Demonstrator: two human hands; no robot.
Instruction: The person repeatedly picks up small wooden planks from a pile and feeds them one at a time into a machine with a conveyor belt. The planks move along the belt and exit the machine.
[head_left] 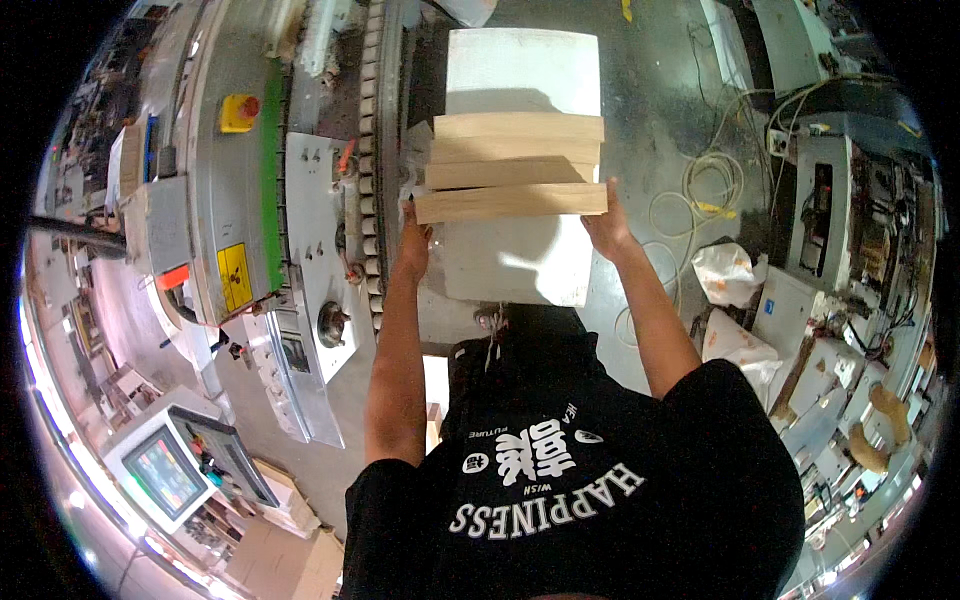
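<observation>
Both of my hands are closed on the ends of a pale wooden board (510, 203), which lies crosswise over a white tabletop (515, 262). At its left end is my left hand (415, 240), the fingers partly hidden by the wood. My right hand (608, 228) grips the other end, thumb side upward along the edge. Just beyond it, several similar wooden boards (520, 150) lie side by side across the white surface, their ends slightly uneven. Whether the held board touches the tabletop, I cannot tell.
To the left runs a grey machine with a roller chain track (368, 130) and a red-and-yellow stop button (240, 112). A control screen (165, 475) stands at lower left. Coiled hoses (712, 185) and white sacks (727, 274) lie on the floor at right.
</observation>
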